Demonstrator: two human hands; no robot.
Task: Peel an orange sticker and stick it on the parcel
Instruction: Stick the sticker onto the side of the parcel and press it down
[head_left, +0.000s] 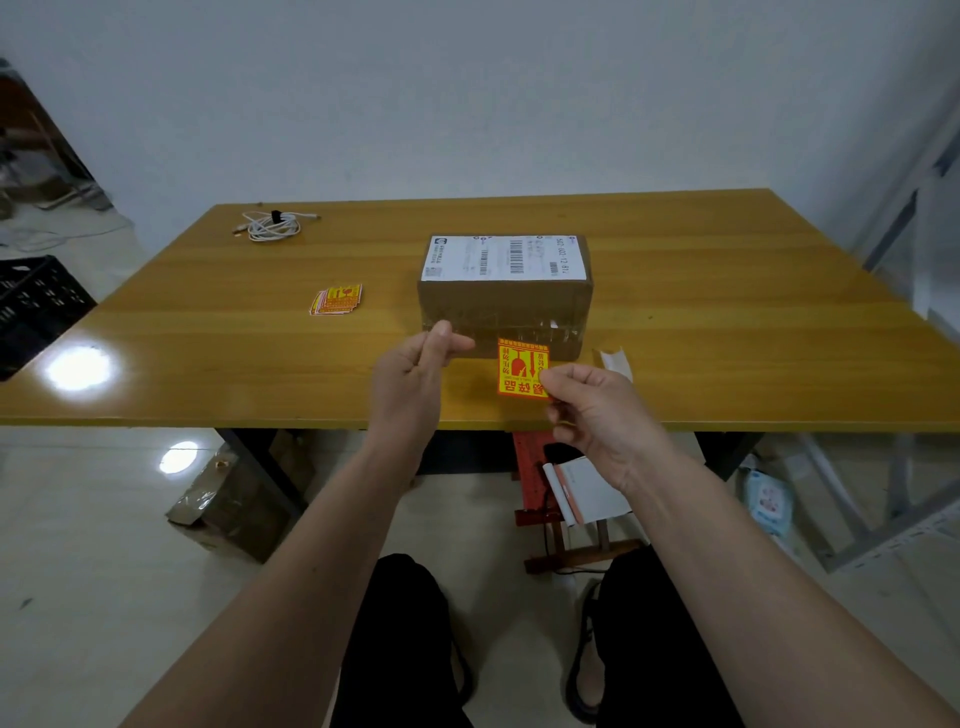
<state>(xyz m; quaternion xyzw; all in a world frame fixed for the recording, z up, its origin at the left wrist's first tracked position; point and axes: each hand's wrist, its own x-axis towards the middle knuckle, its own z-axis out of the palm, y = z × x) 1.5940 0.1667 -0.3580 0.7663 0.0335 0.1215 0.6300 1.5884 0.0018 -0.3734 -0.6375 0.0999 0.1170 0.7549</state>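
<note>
Orange sticker (521, 368) hangs in your right hand (597, 415), pinched at its lower right corner between thumb and fingertips (551, 383), so the printed face looks up at you and the rest of the square juts out to the left, free in the air just in front of the parcel (505, 291). From the head view, the only one you have, the sticker's top edge overlaps the near wall of the parcel, but you cannot tell whether it is touching the cardboard or short of it. Your left hand (415, 371) is up beside it, thumb and forefinger closed together on nothing that can be made out; if a sliver of backing is between them, it is too small to see. A white curl that looks like peeled backing (617, 361) lies on the table (208, 332) to the right of the parcel, and the stack of spare stickers (336, 300) sits well apart to the left. The risk now is the loose flap: held by one corner only, it may fold onto itself or grab the box crooked. The shipping label (506, 258) covers much of the top, so a careless press could land over the barcode. Your fingertips on the glue may also weaken that corner.
</note>
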